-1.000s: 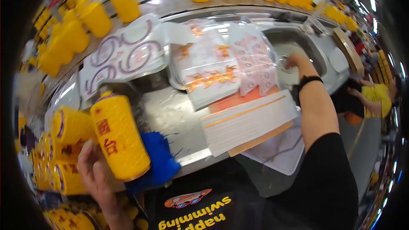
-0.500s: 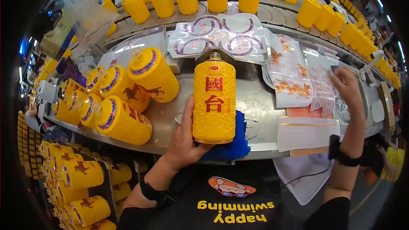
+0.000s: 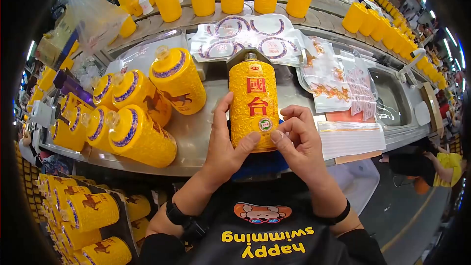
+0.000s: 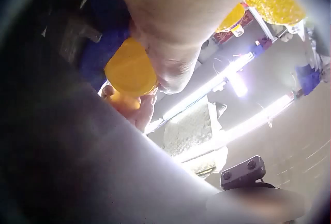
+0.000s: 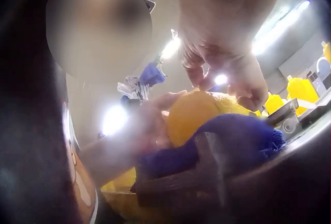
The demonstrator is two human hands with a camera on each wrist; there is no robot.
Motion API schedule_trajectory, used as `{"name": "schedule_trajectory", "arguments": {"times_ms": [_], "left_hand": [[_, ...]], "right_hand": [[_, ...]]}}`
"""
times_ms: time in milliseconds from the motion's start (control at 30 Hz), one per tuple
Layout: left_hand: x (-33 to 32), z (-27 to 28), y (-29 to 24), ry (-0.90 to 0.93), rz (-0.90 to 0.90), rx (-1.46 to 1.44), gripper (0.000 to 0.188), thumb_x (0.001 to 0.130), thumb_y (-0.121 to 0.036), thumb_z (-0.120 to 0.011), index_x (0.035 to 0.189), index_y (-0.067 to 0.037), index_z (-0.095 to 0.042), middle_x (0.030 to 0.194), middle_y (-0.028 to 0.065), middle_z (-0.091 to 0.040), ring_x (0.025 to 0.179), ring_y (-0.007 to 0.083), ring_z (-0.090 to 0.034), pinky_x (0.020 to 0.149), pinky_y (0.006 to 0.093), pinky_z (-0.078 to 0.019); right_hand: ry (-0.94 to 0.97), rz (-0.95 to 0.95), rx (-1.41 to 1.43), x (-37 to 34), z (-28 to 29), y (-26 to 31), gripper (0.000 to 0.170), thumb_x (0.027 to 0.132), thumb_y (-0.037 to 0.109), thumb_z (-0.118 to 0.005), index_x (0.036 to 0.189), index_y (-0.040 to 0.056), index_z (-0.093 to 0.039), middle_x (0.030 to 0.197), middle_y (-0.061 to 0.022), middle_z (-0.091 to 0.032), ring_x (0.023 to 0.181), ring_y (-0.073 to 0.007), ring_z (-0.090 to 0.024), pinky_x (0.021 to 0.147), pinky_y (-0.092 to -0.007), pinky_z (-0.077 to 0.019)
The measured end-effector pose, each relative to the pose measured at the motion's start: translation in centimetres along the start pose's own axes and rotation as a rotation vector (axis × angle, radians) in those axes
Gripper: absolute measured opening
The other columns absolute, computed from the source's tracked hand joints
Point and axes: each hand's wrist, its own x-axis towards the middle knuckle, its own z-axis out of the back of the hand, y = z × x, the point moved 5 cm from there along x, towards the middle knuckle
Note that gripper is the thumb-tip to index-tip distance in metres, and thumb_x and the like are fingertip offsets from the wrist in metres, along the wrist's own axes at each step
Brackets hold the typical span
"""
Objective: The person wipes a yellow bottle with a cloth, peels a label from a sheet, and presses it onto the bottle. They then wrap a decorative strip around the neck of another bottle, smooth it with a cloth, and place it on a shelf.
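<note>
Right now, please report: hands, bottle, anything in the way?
Left hand gripping bottle. Right hand, thumb at round sticker low on its front. Blue cloth by its base. Other bottles to the left, apart from both hands.

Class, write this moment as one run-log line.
left hand: grips yellow bottle | right hand: thumb touches its front | round sticker: on bottle
</note>
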Motion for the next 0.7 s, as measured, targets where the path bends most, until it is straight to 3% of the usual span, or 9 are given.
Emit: {"name": "schedule_trajectory", "arguments": {"times_ms": [167, 367, 467, 700], "left_hand": [[0.7, 0.6, 0.4, 0.056, 0.042, -0.102, 0.082, 0.082, -0.028, -0.071, 0.143, 0.002, -0.027, 0.141, 0.0206, -0.036, 0.134, 0.0295, -0.033, 0.112, 0.0388, -0.0242], [1.0, 1.2, 0.6, 0.107, 0.066, -0.116, 0.088, 0.08, -0.035, -0.073, 0.144, 0.002, -0.025, 0.141, 0.0208, -0.036, 0.136, 0.0293, -0.031, 0.114, 0.0392, -0.0208], [0.9, 0.8, 0.6, 0.117, 0.025, -0.133, 0.09, 0.081, -0.037, -0.073, 0.145, 0.001, -0.022, 0.142, 0.0206, -0.034, 0.137, 0.0299, -0.03, 0.114, 0.0398, -0.02], [1.1, 0.8, 0.8, 0.156, 0.047, -0.16, 0.093, 0.082, -0.039, -0.072, 0.146, 0.0, -0.017, 0.143, 0.0198, -0.031, 0.138, 0.0291, -0.026, 0.114, 0.0403, -0.0181]], "right_hand": [[0.017, -0.05, 0.052, -0.2, 0.2, -0.7, 0.014, 0.081, 0.013, -0.071, 0.081, 0.0031, -0.061, 0.109, -0.0104, -0.049, 0.081, -0.0109, -0.049, 0.06, -0.0218, -0.0397], [0.083, -0.09, 0.147, -0.3, 0.2, -2.1, 0.015, 0.082, 0.014, -0.071, 0.082, 0.0049, -0.059, 0.112, -0.0062, -0.048, 0.065, -0.0031, -0.038, 0.057, -0.0188, -0.0352], [0.062, -0.131, 0.327, 0.0, 0.3, -3.7, 0.016, 0.084, 0.016, -0.071, 0.085, 0.0062, -0.058, 0.112, -0.0057, -0.048, 0.064, -0.0024, -0.036, 0.057, -0.0175, -0.0342], [0.149, -0.1, 0.208, 0.2, 0.1, -3.3, 0.02, 0.085, 0.019, -0.073, 0.089, 0.0078, -0.057, 0.113, -0.0053, -0.044, 0.064, -0.0024, -0.035, 0.059, -0.017, -0.0344]]}}
